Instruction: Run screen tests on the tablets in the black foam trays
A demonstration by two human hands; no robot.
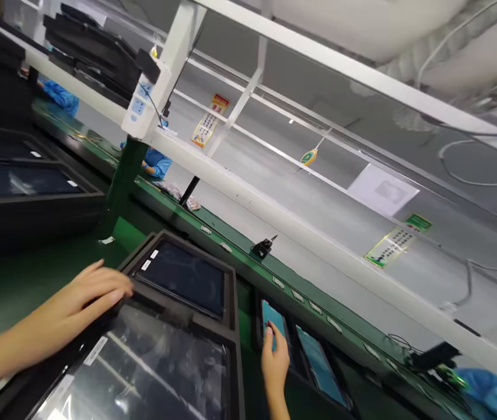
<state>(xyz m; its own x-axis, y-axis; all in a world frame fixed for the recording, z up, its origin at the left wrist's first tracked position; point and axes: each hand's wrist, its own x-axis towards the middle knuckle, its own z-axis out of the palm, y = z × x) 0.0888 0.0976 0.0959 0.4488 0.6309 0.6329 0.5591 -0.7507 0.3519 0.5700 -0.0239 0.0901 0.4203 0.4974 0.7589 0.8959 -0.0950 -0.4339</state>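
A black foam tray [231, 303] with two dark display screens lies on the green bench in front of me. My left hand [88, 297] rests on the tray's divider between the screens, fingers stretched out and lying flat. Its near screen [152, 367] is glossy with film and its far screen [185, 277] is darker. To the right stands a second black tray [294, 373] with blue-filmed panels. My right hand [275, 356] reaches up to the left blue panel [273, 321], fingertips touching its surface, fingers extended.
More black trays [21, 186] with screens are stacked at the left. A white frame rail [275, 204] crosses overhead with a power strip [141, 108] and hanging cards. Co-workers' blue sleeves [156, 163] show across the line. A small black clip [262, 247] sits on the green conveyor edge.
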